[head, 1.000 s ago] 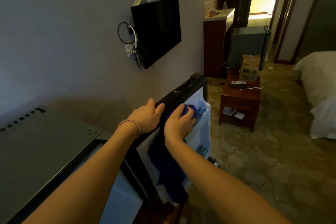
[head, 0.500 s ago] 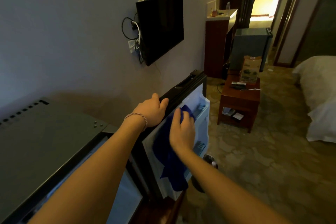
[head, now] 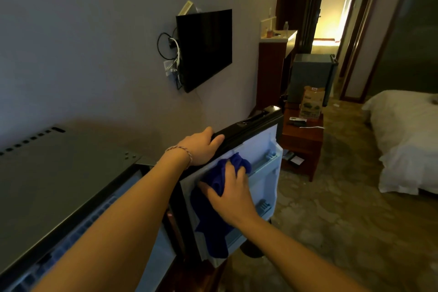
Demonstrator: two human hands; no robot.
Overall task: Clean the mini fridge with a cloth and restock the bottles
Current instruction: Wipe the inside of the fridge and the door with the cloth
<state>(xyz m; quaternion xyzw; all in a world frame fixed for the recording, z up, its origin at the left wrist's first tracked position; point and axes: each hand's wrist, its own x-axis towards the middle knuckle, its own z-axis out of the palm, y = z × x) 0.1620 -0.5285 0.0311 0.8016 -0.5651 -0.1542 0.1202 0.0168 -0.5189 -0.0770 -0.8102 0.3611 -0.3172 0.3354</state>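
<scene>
Cloth on the open fridge door

Left hand curls over the fridge door top edge; right hand presses the blue cloth against the door's inner face, grip bunching it. Fingertips hidden; no bottles discernible.

Two bare arms reach out from the bottom of the view, and no sleeves cover them up to the edge of the view. The left hand has a thin bracelet round its wrist, made of a twisted cord in light and reddish threads. The right hand has nothing on its wrist, and no rings or gloves can be seen on the fingers that show.
</scene>
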